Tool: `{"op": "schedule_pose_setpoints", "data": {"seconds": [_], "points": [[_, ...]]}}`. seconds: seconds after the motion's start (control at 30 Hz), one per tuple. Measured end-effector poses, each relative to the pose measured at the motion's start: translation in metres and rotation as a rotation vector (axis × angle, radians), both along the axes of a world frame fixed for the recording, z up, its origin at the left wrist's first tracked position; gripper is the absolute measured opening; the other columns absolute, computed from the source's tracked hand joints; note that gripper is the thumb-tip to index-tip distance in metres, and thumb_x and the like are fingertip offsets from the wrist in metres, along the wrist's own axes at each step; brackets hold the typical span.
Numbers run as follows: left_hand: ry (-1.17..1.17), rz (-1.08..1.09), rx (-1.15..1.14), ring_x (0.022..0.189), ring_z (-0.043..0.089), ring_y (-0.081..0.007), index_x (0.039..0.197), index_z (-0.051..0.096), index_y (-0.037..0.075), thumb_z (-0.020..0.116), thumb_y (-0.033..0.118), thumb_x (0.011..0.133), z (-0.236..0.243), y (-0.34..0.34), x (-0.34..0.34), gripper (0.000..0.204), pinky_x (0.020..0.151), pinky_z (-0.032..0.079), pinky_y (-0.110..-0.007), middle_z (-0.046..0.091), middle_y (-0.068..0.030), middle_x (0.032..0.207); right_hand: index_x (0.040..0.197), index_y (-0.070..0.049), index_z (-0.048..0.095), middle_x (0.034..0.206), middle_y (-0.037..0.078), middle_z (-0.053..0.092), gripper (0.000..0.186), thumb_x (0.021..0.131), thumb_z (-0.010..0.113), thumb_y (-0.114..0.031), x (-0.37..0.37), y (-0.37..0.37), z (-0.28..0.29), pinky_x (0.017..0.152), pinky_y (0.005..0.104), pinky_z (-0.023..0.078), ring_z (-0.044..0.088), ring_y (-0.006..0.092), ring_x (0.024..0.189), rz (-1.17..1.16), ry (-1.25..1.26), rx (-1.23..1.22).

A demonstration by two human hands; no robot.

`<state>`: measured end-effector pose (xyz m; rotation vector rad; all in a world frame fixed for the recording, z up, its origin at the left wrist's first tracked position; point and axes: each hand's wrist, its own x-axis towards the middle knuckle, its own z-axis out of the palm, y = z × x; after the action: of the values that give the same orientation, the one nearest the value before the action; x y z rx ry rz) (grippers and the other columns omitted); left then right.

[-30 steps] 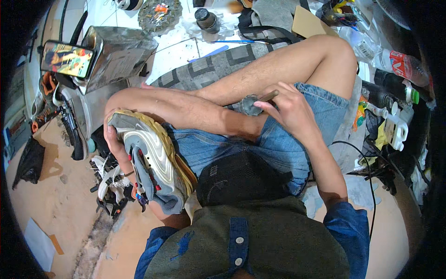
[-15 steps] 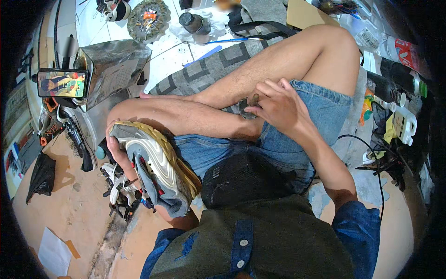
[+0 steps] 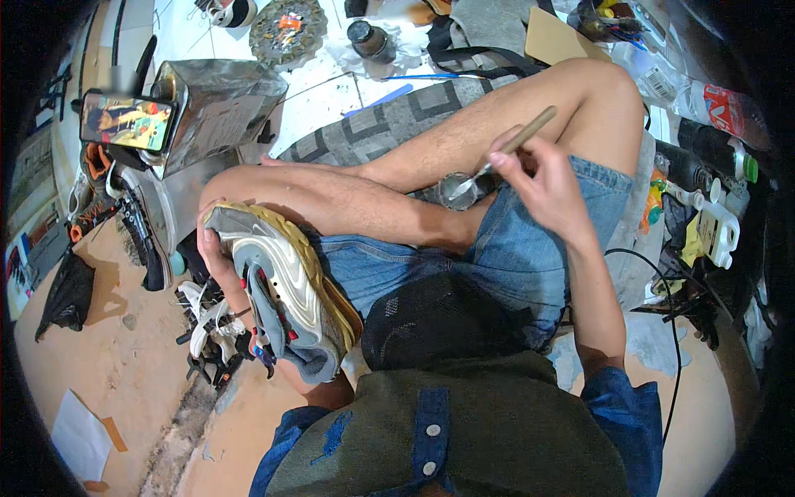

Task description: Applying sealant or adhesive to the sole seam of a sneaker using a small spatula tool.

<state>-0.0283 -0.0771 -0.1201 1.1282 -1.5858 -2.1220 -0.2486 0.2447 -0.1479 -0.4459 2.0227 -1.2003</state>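
My left hand (image 3: 214, 253) grips a grey, white and yellow sneaker (image 3: 286, 282) along its left side, resting it on my bent left leg; part of that hand is hidden by the shoe. My right hand (image 3: 530, 170) holds a slim brush (image 3: 537, 123) with a light wooden handle. Its pale tip angles down into a small round container (image 3: 458, 192) between my crossed legs. I cannot make out the contents clearly.
A phone showing video (image 3: 126, 118) stands beside a metal can (image 3: 219, 108) at upper left. Other shoes (image 3: 145, 240) lie left. Beyond my legs are an ashtray (image 3: 286, 29) and dark jar (image 3: 370, 41). Bottles, jugs (image 3: 704, 232) and a black cable (image 3: 662, 277) lie right.
My right hand has shifted right and the brush handle now tilts up to the right, with its tip down in the container. The left hand still holds the sneaker.
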Motion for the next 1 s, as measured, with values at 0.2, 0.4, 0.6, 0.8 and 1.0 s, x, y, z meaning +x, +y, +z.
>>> {"op": "schedule_pose_setpoints", "data": {"seconds": [0.2, 0.4, 0.6, 0.8, 1.0], "points": [[0.047, -0.013, -0.028, 0.100, 0.064, -0.0192, 0.125, 0.058, 0.002, 0.058, 0.027, 0.095, -0.012, 0.008, 0.012, 0.039, 0.091, 0.050, -0.033, 0.064, -0.0093, 0.114, 0.096, 0.000, 0.061, 0.088, 0.000, 0.057, 0.019, 0.097, 0.063, -0.019, -0.003, 0.009, -0.006, 0.066, 0.0217, 0.039, 0.048, 0.0052, 0.075, -0.199, -0.144, -0.430], [0.090, 0.064, -0.133, 0.098, 0.065, -0.0181, 0.123, 0.059, 0.001, 0.059, 0.023, 0.095, -0.015, -0.014, 0.028, 0.036, 0.090, 0.051, -0.032, 0.066, -0.0086, 0.111, 0.088, 0.004, 0.064, 0.077, 0.006, 0.065, 0.024, 0.092, 0.070, -0.019, 0.015, -0.002, 0.001, 0.068, 0.0298, 0.049, 0.059, 0.0118, 0.072, -0.151, 0.176, -0.181], [0.090, -0.011, -0.384, 0.094, 0.063, -0.0118, 0.115, 0.065, -0.002, 0.065, 0.020, 0.093, 0.008, -0.014, 0.016, 0.031, 0.086, 0.050, -0.026, 0.069, -0.0071, 0.106, 0.075, 0.004, 0.060, 0.064, 0.014, 0.062, 0.028, 0.084, 0.077, -0.017, 0.023, 0.004, 0.008, 0.054, 0.0336, 0.045, 0.056, 0.0209, 0.053, 0.110, 0.590, 0.072], [0.032, -0.006, -0.387, 0.093, 0.062, -0.0112, 0.111, 0.066, -0.003, 0.070, 0.016, 0.090, 0.021, -0.010, 0.014, 0.029, 0.084, 0.050, -0.026, 0.069, -0.0066, 0.103, 0.107, 0.004, 0.060, 0.086, 0.012, 0.064, 0.014, 0.097, 0.058, -0.006, -0.005, -0.017, 0.036, 0.063, 0.0309, 0.052, 0.065, 0.0197, 0.072, -0.177, 0.104, -0.322], [0.070, 0.001, -0.379, 0.090, 0.064, -0.0125, 0.109, 0.066, -0.003, 0.072, 0.017, 0.087, 0.010, -0.016, 0.007, 0.030, 0.082, 0.050, -0.026, 0.070, -0.0077, 0.096, 0.103, 0.005, 0.059, 0.095, 0.016, 0.067, 0.015, 0.090, 0.065, 0.000, 0.044, -0.155, 0.039, 0.078, 0.0339, 0.057, 0.069, 0.0224, 0.083, -0.060, 0.094, -0.700]]}}
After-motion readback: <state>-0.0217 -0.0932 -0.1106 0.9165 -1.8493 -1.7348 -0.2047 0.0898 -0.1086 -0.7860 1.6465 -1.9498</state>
